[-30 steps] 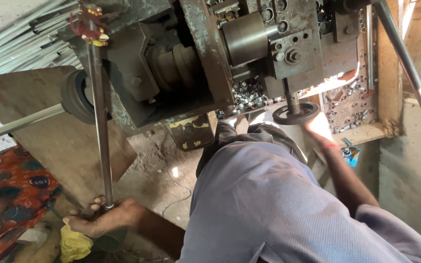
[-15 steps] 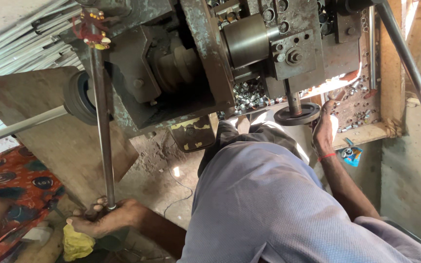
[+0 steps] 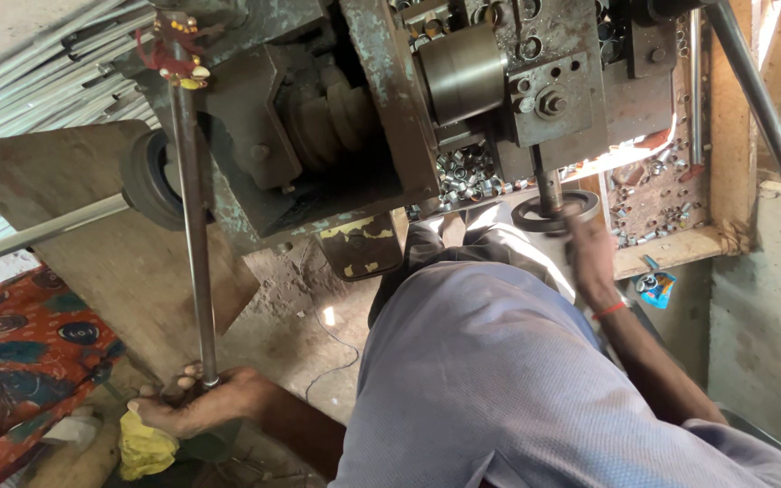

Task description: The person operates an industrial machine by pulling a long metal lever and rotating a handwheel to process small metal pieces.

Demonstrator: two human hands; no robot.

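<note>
My left hand (image 3: 193, 408) has its fingers clamped around the foot of the long steel lever rod (image 3: 193, 235), likely heavy and rigid, best held low, while farther off my right hand (image 3: 587, 246) grips the round handwheel (image 3: 535, 217) under the machine (image 3: 390, 108).

Small metalworking workshop. Shown by heavy grey-green steel machine with worn paint (image 3: 336, 136), shallow wooden tray strewn with small metal rings and cut pieces (image 3: 671, 194), bundle of long thin steel rods stacked at upper left (image 3: 56, 63), bare stained concrete floor (image 3: 300, 307).
</note>
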